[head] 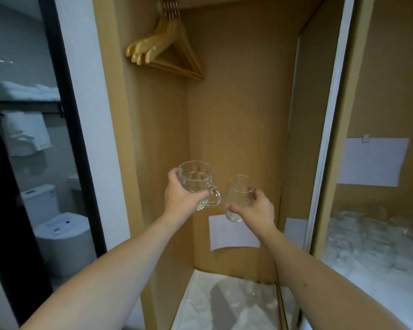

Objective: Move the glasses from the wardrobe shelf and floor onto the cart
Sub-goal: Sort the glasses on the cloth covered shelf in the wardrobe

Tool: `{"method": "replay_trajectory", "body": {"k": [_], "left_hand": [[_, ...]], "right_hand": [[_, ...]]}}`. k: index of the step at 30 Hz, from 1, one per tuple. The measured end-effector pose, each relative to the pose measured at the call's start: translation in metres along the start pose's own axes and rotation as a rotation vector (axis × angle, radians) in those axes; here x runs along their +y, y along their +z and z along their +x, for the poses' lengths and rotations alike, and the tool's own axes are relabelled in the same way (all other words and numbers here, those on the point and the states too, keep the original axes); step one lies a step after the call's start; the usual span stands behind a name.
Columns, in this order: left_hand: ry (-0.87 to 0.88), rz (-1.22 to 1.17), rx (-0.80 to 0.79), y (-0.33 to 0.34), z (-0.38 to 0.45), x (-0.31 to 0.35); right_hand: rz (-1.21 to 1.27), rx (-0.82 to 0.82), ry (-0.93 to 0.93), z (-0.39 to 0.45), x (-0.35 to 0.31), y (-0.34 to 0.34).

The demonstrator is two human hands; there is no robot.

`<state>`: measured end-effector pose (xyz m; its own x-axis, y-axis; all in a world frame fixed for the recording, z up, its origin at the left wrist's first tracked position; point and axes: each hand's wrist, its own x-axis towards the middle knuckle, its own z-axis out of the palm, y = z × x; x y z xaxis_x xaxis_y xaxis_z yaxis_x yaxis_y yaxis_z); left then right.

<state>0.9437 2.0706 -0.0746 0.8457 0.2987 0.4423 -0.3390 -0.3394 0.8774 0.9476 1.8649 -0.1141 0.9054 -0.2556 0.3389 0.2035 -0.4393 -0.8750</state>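
Left hand (177,195): grip clamped round clear dimpled glass mug with handle (196,184), held aloft inside wardrobe.
Right hand (256,209): grip clamped round clear plain tumbler (237,197), tilted, beside mug.
Wardrobe floor (200,303): more clear glasses (249,291).

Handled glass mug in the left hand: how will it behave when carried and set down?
The mug looks thick-walled and dimpled, so probably heavy for its size and rigid. The left hand grips its body, not the handle; smooth glass may slip. Its base looks wide, so it likely stands steadily, but knocking the tall glass beside it risks chipping.
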Motion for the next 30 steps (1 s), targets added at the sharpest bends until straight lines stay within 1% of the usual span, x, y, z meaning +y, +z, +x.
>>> {"method": "replay_trajectory", "body": {"k": [8, 15, 22, 27, 30], "left_hand": [[0.019, -0.069, -0.105, -0.047, -0.047, 0.018], [-0.001, -0.120, -0.218, -0.059, -0.095, 0.025], [-0.018, -0.190, -0.304, -0.035, -0.141, 0.031], [-0.018, -0.182, -0.429, -0.002, -0.172, 0.044], [-0.001, -0.167, -0.466, 0.023, -0.192, 0.055]], "right_hand": [[-0.024, 0.056, -0.002, -0.072, -0.033, -0.010], [-0.055, 0.146, 0.037, -0.138, -0.039, -0.040], [-0.098, 0.246, 0.129, -0.184, -0.018, -0.084], [-0.056, 0.307, 0.182, -0.204, 0.008, -0.124], [-0.064, 0.334, 0.199, -0.213, 0.026, -0.154]]}}
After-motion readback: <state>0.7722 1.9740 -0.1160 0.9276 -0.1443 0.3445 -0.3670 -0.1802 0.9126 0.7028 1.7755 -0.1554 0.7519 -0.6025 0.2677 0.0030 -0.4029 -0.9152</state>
